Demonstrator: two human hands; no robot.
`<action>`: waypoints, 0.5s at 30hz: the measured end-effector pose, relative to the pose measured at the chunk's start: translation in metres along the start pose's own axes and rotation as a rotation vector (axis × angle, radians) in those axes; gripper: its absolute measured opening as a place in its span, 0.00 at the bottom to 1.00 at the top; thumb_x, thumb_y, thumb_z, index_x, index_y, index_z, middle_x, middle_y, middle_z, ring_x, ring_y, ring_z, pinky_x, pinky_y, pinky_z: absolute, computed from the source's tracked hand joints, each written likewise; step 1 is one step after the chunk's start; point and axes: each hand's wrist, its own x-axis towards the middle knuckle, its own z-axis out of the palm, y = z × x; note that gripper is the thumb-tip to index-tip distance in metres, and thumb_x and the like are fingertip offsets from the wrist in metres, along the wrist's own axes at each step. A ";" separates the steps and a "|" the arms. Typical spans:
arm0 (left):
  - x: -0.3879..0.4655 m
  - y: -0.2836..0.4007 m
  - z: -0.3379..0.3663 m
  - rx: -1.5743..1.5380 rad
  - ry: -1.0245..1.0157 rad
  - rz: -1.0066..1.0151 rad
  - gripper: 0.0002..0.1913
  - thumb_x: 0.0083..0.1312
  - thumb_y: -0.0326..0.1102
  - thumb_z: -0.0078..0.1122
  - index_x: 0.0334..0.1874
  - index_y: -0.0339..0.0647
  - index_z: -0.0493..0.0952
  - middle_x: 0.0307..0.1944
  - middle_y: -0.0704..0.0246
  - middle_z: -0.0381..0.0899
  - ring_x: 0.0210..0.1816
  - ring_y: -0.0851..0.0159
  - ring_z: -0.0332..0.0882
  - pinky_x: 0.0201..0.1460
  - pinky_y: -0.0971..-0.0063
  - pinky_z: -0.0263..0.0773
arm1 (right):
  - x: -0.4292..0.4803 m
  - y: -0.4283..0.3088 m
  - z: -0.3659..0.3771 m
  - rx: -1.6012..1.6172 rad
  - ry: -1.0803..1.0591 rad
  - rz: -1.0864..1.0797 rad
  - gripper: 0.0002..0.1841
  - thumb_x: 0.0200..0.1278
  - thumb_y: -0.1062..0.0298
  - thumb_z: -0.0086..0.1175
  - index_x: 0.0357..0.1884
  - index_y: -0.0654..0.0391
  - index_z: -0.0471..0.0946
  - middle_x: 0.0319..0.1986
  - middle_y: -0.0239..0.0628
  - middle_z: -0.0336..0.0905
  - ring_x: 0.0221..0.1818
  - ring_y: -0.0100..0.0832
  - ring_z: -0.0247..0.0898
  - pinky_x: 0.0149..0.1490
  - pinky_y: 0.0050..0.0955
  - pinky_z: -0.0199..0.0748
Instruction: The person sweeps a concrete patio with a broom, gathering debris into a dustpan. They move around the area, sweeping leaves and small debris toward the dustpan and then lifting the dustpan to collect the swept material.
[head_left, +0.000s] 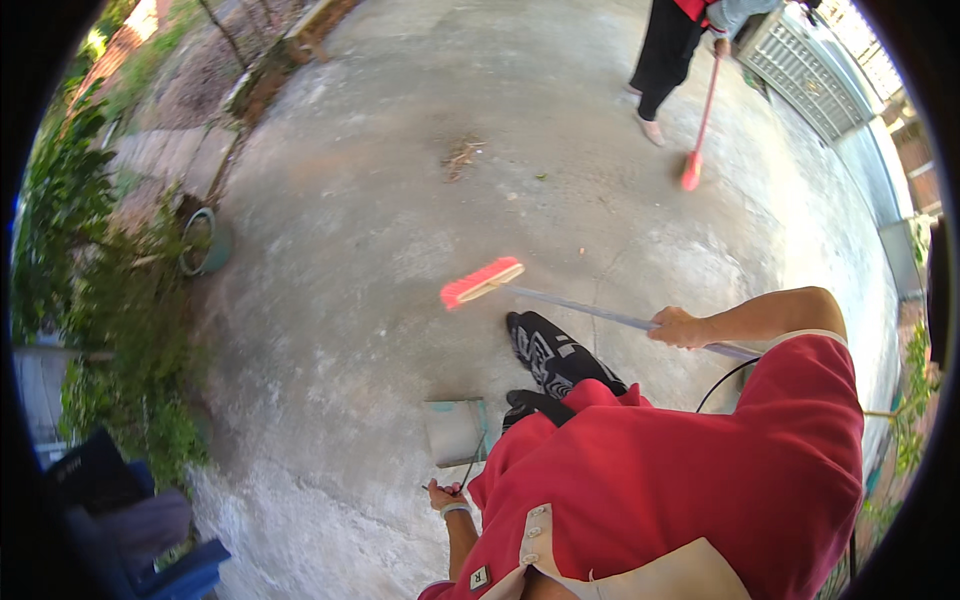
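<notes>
My right hand (677, 328) is closed around the grey handle of a push broom (487, 283) with red bristles, whose head is over the concrete ground ahead of my feet. Low in the view, my left hand (446, 495) grips the thin dark handle of a dustpan (452, 431), a pale pan with a green edge close to the ground beside my feet. A small heap of dry leaves and twigs (462, 156) lies on the concrete farther ahead. One green leaf (541, 177) lies to its right.
A person in black trousers (664, 60) stands at the upper right with a red broom (691, 169). Plants (127, 300) and a green pot (214, 241) line the left side. A metal gate (806, 71) is at the upper right, and dark blue objects (180, 574) are at lower left.
</notes>
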 end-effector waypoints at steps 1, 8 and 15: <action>0.006 0.005 0.010 0.018 -0.019 0.008 0.17 0.58 0.40 0.57 0.18 0.46 0.59 0.10 0.74 0.53 0.10 0.70 0.53 0.12 0.73 0.58 | -0.004 -0.005 0.005 0.044 0.006 0.002 0.16 0.55 0.56 0.51 0.32 0.60 0.77 0.18 0.41 0.74 0.16 0.37 0.70 0.18 0.37 0.69; 0.024 0.077 0.082 -0.051 -0.063 0.013 0.19 0.61 0.42 0.54 0.17 0.49 0.57 0.08 0.75 0.53 0.08 0.70 0.50 0.11 0.75 0.53 | 0.040 -0.077 0.024 -0.002 0.037 -0.159 0.17 0.57 0.56 0.49 0.39 0.59 0.76 0.27 0.52 0.75 0.35 0.46 0.73 0.43 0.41 0.69; -0.003 0.181 0.143 -0.093 -0.105 0.091 0.22 0.62 0.44 0.51 0.14 0.49 0.55 0.06 0.73 0.54 0.08 0.68 0.49 0.14 0.71 0.53 | 0.154 -0.191 0.004 -0.056 0.201 -0.436 0.16 0.57 0.56 0.46 0.35 0.61 0.74 0.29 0.55 0.75 0.38 0.52 0.72 0.42 0.45 0.69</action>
